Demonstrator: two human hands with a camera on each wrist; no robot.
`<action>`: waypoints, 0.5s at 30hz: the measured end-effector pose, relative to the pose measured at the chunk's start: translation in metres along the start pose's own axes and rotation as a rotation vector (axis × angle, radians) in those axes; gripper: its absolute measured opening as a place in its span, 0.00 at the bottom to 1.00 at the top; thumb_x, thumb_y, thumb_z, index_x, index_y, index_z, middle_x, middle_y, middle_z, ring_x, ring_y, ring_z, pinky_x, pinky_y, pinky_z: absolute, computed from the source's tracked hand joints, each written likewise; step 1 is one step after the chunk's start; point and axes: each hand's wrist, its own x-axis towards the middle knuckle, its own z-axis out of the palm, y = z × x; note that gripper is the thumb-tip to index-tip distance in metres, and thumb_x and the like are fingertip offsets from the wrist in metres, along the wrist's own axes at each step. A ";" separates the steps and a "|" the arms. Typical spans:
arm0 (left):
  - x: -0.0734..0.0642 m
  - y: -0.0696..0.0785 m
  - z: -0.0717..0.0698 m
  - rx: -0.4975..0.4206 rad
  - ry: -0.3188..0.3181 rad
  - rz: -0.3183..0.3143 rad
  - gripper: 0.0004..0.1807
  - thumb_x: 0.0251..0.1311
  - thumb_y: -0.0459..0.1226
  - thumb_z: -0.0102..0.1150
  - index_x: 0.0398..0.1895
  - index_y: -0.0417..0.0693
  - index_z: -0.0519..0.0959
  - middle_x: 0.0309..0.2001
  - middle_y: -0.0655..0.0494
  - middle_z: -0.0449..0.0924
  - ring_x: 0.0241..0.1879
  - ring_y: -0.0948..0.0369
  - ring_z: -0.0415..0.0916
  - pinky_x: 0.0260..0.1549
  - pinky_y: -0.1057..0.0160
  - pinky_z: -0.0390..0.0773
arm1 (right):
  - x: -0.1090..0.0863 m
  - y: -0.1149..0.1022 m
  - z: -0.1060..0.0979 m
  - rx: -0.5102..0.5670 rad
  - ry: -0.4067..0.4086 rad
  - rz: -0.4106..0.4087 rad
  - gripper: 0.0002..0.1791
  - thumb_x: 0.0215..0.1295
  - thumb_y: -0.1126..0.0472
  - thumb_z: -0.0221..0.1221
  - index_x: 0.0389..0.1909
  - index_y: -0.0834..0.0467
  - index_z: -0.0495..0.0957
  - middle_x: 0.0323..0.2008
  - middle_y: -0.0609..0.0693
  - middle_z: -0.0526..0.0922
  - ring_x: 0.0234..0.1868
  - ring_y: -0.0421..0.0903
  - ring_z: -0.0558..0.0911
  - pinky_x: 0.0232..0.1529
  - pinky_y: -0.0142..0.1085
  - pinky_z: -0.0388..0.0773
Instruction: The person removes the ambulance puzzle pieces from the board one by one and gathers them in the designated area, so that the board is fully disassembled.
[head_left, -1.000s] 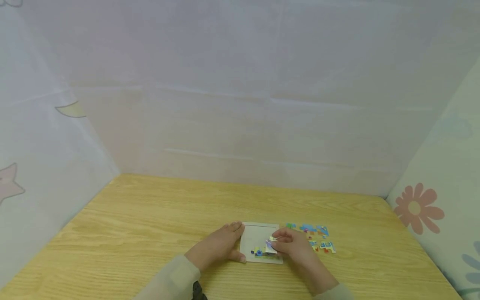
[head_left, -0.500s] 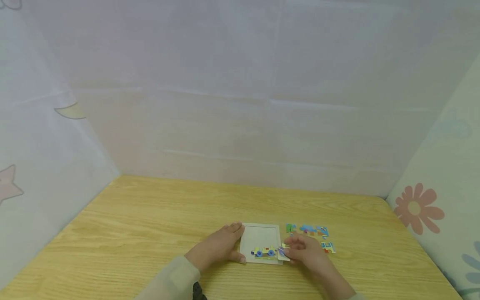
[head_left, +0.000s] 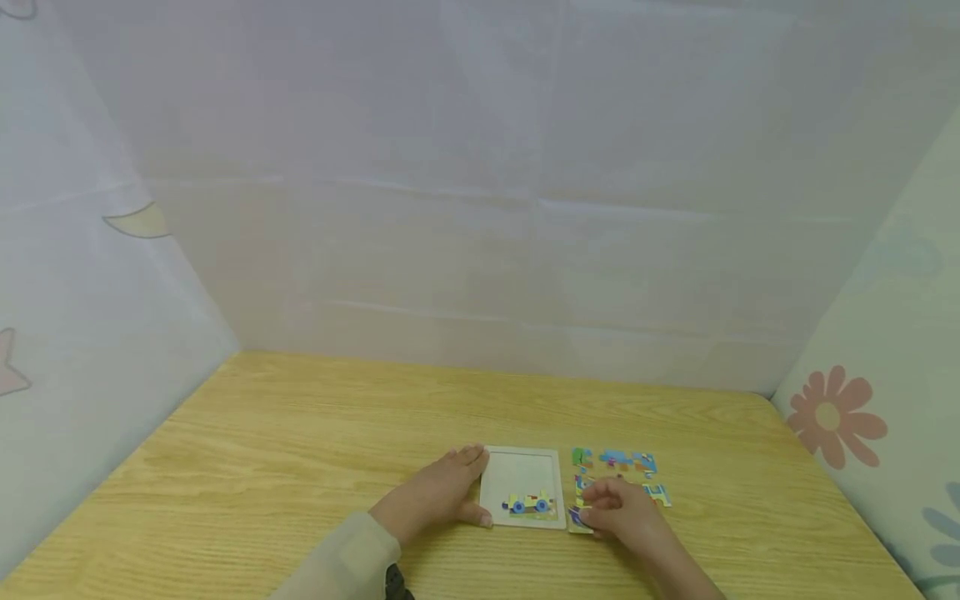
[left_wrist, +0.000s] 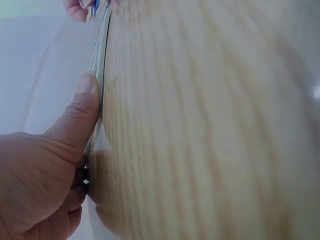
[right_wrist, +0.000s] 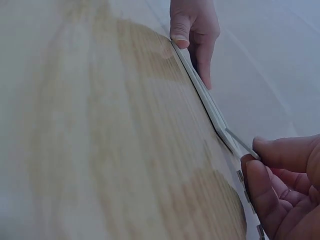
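My left hand [head_left: 442, 490] rests along the left side of a shallow white puzzle tray [head_left: 517, 468]. Its thumb [left_wrist: 86, 92] lies against the near edge and the fingers reach up the side. Low in the tray sits a picture section of a yellow vehicle with blue wheels [head_left: 529, 504]. Just right of the tray, my right hand [head_left: 628, 510] pinches a puzzle piece [head_left: 577, 520] with purple on it between thumb and fingertips. The right wrist view shows that thin piece [right_wrist: 242, 143] held tilted beside the tray's corner, one edge raised.
Several loose, colourful puzzle pieces [head_left: 617, 457] lie right of the tray, some partly behind my right hand. The wood-grain table [head_left: 337, 425] runs back to a pale cloth backdrop [head_left: 480, 250]. Patterned cloth walls flank both sides.
My right hand has moved right with the pinched puzzle piece, from over the tray to beside its right edge. The vehicle picture now shows fully. The left hand has stayed in place.
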 end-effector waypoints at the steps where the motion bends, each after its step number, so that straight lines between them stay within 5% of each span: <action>1: 0.000 0.000 0.000 -0.003 0.000 0.001 0.51 0.46 0.60 0.60 0.67 0.35 0.59 0.69 0.43 0.57 0.68 0.50 0.55 0.67 0.52 0.57 | -0.001 0.001 0.000 -0.010 0.002 0.000 0.18 0.52 0.66 0.66 0.41 0.70 0.75 0.31 0.53 0.78 0.30 0.44 0.77 0.30 0.34 0.83; 15: 0.002 -0.001 0.002 0.000 0.005 -0.006 0.52 0.45 0.61 0.59 0.68 0.37 0.58 0.69 0.44 0.56 0.68 0.50 0.54 0.67 0.52 0.56 | -0.002 -0.003 -0.001 -0.263 0.099 -0.022 0.12 0.48 0.65 0.67 0.34 0.62 0.78 0.24 0.48 0.78 0.26 0.42 0.76 0.24 0.31 0.78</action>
